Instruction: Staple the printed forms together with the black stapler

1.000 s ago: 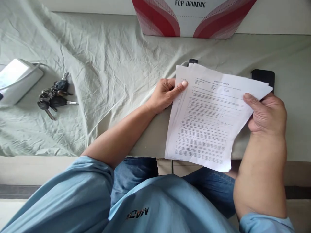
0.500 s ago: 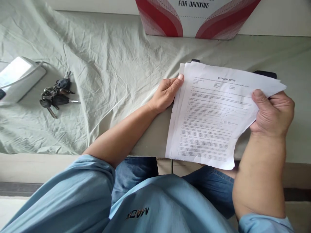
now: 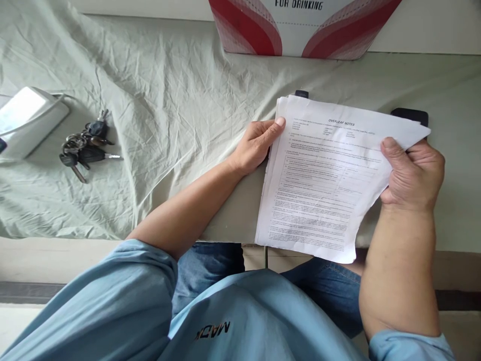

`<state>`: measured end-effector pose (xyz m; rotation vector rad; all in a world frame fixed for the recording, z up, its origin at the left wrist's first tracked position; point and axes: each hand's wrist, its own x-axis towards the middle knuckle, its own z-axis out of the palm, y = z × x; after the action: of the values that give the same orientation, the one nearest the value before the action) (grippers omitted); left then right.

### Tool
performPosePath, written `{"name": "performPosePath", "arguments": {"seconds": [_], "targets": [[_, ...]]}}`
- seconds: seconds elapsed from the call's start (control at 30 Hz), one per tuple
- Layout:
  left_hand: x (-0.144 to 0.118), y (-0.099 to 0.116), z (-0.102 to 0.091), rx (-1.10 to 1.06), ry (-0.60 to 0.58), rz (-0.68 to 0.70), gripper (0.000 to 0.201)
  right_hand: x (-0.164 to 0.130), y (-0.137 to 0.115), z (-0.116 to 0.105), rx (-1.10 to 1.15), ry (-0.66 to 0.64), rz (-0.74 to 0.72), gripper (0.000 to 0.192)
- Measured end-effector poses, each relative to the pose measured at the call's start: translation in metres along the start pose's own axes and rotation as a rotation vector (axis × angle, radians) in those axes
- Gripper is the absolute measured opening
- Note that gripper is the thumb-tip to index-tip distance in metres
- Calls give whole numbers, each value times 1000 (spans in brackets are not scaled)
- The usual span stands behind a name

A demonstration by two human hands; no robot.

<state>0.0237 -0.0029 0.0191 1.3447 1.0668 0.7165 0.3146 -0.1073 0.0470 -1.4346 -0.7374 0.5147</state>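
A stack of printed white papers (image 3: 319, 185), headed "OVERLEAF NOTES" on its top sheet, is held up over the table's front edge. My left hand (image 3: 257, 145) pinches the stack's left edge near the upper corner, thumb on top and fingers behind. On the other side, my right hand (image 3: 415, 170) grips the right edge below the upper corner, its thumb pressed on the top sheet. The right edge curves and the sheets are slightly fanned at the left. Partly hidden behind the papers lie a flat black object (image 3: 411, 116) and a small dark object (image 3: 301, 94).
Wrinkled pale green cloth (image 3: 180, 90) covers the table. A bunch of keys (image 3: 84, 145) lies at the left, beside a white device (image 3: 32, 120) with a cable. At the back stands a red and white box (image 3: 296, 30) marked "FOR DRINKING".
My right hand has shifted a little to the left, bringing the right side of the papers with it. My left hand has stayed almost in place.
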Motion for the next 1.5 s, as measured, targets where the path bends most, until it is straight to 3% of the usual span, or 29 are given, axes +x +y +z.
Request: {"name": "performPosePath", "arguments": {"seconds": [0.3, 0.47, 0.57, 0.7, 0.87, 1.5], "targets": [[2, -1, -2, -28, -18, 1, 72, -2, 1, 2, 0, 2, 2, 34], [12, -16, -1, -187, -135, 215, 75, 5, 10, -4, -15, -42, -45, 49], [15, -23, -1, -229, -165, 289, 74, 15, 21, -10, -5, 33, -162, 55], [16, -26, -4, -216, -166, 291, 75, 29, 33, -14, 0, 139, -299, 63], [15, -26, -5, -219, -178, 291, 74, 36, 37, -16, 40, 140, -402, 67], [14, -23, -3, -252, -219, 286, 80, 30, 35, -10, 49, 116, -398, 66]]}}
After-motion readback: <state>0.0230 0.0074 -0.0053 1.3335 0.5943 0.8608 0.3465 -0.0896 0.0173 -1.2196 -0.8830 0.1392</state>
